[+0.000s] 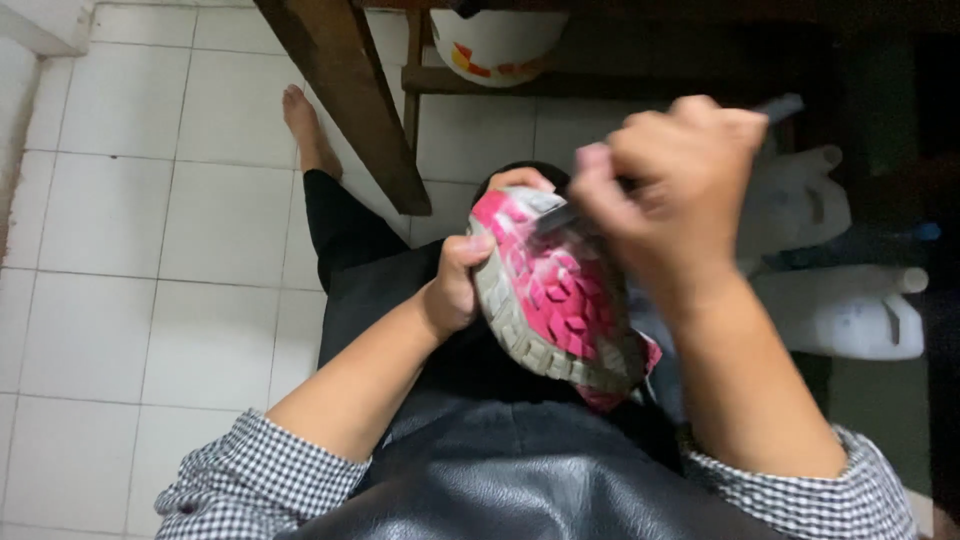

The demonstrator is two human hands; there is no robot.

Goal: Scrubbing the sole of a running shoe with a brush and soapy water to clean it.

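A pink and grey sports shoe (555, 295) lies sole-up over my lap. My left hand (462, 272) grips the shoe along its left edge near the toe, thumb on the sole and fingers curled behind it. My right hand (675, 190) is closed around a thin dark tool (780, 106) whose handle sticks out to the upper right. The tool's front end rests on the sole near the toe. A dark leather-like apron (480, 470) covers my lap, and checked sleeves show at both arms.
White floor tiles (150, 250) spread to the left, with my bare foot (310, 130) stretched out on them. A dark wooden leg (350, 100) slants above the shoe. A white bowl (495, 45) sits at the top. White plastic jugs (845, 310) lie on the right.
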